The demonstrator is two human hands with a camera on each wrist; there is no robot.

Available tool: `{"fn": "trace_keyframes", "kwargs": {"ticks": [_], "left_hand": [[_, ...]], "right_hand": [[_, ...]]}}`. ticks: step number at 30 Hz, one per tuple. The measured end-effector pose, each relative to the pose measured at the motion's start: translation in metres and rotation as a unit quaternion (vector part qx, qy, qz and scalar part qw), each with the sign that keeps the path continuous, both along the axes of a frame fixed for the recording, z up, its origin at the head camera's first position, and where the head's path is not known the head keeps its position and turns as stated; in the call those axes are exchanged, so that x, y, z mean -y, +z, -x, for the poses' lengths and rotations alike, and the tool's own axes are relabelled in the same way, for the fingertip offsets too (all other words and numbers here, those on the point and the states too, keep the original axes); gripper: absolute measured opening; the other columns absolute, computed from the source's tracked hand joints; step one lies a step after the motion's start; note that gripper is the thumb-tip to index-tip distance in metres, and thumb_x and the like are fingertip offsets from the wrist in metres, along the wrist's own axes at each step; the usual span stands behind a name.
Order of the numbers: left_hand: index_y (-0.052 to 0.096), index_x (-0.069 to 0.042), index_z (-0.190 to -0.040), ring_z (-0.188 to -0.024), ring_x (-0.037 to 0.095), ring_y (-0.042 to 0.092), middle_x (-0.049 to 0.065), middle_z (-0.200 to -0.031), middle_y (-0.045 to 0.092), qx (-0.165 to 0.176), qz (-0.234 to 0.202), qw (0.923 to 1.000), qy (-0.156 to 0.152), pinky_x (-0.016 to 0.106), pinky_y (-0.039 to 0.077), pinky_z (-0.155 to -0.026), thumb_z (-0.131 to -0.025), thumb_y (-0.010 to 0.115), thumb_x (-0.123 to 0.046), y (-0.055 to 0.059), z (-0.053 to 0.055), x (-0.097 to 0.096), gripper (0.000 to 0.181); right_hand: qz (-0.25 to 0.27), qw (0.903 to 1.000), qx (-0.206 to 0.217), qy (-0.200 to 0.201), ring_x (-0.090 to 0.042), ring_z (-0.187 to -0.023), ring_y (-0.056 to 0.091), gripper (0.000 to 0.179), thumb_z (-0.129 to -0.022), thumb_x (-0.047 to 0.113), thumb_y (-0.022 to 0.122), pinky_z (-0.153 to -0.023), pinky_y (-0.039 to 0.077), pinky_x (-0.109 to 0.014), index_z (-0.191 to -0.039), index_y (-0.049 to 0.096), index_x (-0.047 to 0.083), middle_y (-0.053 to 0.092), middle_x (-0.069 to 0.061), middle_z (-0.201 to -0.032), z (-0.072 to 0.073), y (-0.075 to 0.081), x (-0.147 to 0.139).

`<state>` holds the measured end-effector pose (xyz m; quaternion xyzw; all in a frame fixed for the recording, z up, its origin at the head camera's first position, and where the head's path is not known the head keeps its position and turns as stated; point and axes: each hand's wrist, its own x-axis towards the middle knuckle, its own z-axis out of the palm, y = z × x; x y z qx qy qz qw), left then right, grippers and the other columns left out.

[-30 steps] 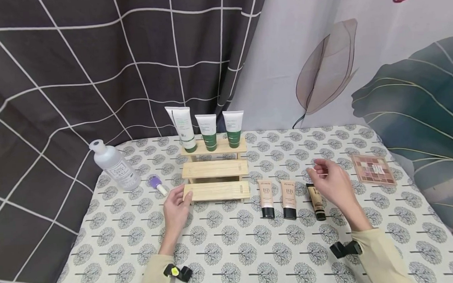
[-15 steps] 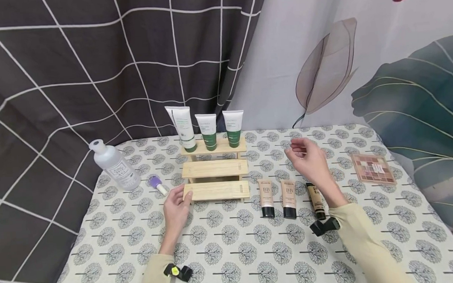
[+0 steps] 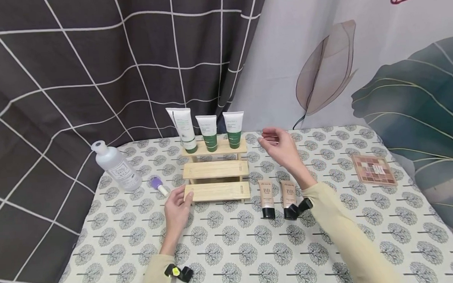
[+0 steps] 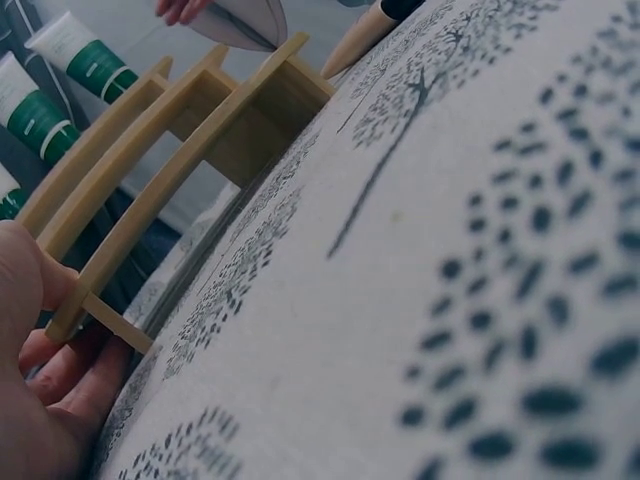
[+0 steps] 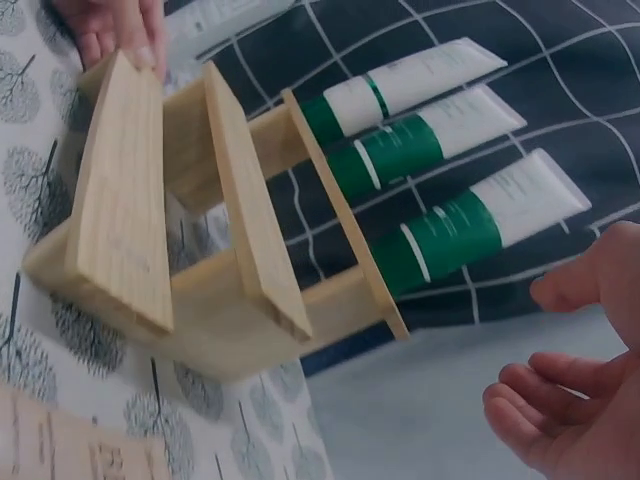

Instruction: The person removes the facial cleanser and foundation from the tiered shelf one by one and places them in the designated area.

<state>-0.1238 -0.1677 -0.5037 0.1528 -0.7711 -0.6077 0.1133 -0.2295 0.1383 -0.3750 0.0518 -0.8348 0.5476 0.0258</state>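
Observation:
A three-tier wooden display rack (image 3: 216,191) stands on the table. My left hand (image 3: 176,208) grips the left end of its lowest step, thumb on top and fingers beneath, as the left wrist view shows. Three white-and-green squeeze tubes stand upright on the top step: a taller left tube (image 3: 184,131), a middle tube (image 3: 208,134) and a right tube (image 3: 234,130). To the right of the rack my right hand (image 3: 280,147) hovers, fingers loosely bent and holding nothing. In the right wrist view, that hand (image 5: 580,380) is apart from the nearest tube (image 5: 480,220).
Two BB cream tubes (image 3: 266,199) lie right of the rack; my right wrist strap partly covers the second tube (image 3: 288,194). An eyeshadow palette (image 3: 374,170) lies far right. On the left are a clear bottle (image 3: 118,168) and a purple-headed brush (image 3: 157,184). Curtains hang behind.
My right hand has moved left and away from me, from above the gold-and-black tube toward the rack's right side. That tube is now hidden by the sleeve. My left hand stays put.

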Motion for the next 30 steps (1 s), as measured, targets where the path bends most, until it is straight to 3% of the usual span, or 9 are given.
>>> {"fn": "trace_keyframes", "kwargs": {"ticks": [16, 30], "left_hand": [[0.061, -0.003, -0.133, -0.086, 0.007, 0.065, 0.020, -0.116, 0.069, -0.002, 0.005, 1.0000, 0.004, 0.010, 0.055, -0.078, -0.095, 0.070, -0.010, -0.001, 0.000, -0.001, 0.039], [0.060, -0.002, -0.132, -0.086, 0.005, 0.064, 0.021, -0.116, 0.068, -0.003, 0.007, 1.0000, 0.001, 0.009, 0.055, -0.079, -0.096, 0.069, -0.011, -0.003, -0.001, -0.001, 0.039]], "right_hand": [[0.071, 0.9960, -0.042, 0.035, -0.035, -0.124, 0.061, 0.051, -0.093, 0.012, 0.071, -0.109, 0.052, -0.039, -0.136, 0.051, -0.007, 0.061, -0.025, -0.133, 0.017, -0.008, 0.054], [0.019, 0.9989, -0.042, 0.006, -0.037, -0.118, 0.066, 0.045, -0.091, 0.009, 0.072, -0.105, 0.055, -0.042, -0.130, 0.053, -0.004, 0.065, -0.024, -0.127, 0.019, -0.016, 0.067]]}}
